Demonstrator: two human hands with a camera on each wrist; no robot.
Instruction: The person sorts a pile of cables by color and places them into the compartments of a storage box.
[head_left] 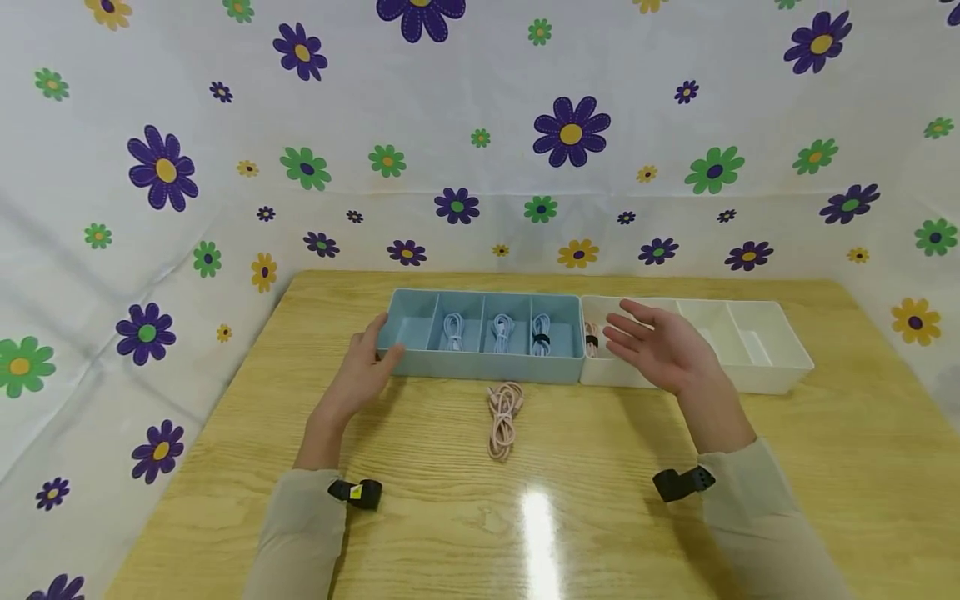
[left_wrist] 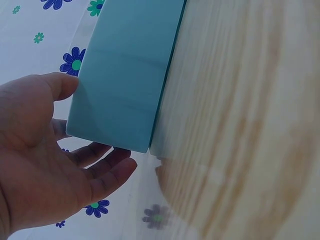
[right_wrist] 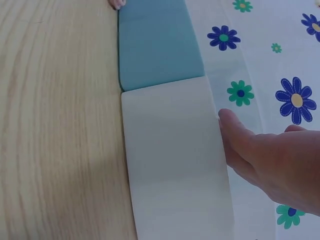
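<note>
My left hand (head_left: 356, 375) touches the left end of a light-blue divided box (head_left: 487, 367), thumb near the front rim and fingers around the end. In the left wrist view, the thumb meets the edge of the box (left_wrist: 120, 75). My right hand (head_left: 671, 350) hovers over the white divided box (head_left: 757, 381), palm turned up, fingers extended and holding nothing. Bundled pale-blue cables (head_left: 453, 332) lie in several blue compartments; the rightmost has a black strap. A pinkish cable (head_left: 592, 340) with a black strap sits in the white box's left compartment, partly beside my fingers.
A looped pinkish cable (head_left: 504, 421) lies on the wooden table (head_left: 420, 467) in front of the blue box. Both boxes stand end to end near the table's back edge. A flower-print cloth (head_left: 450, 125) hangs behind and at the sides.
</note>
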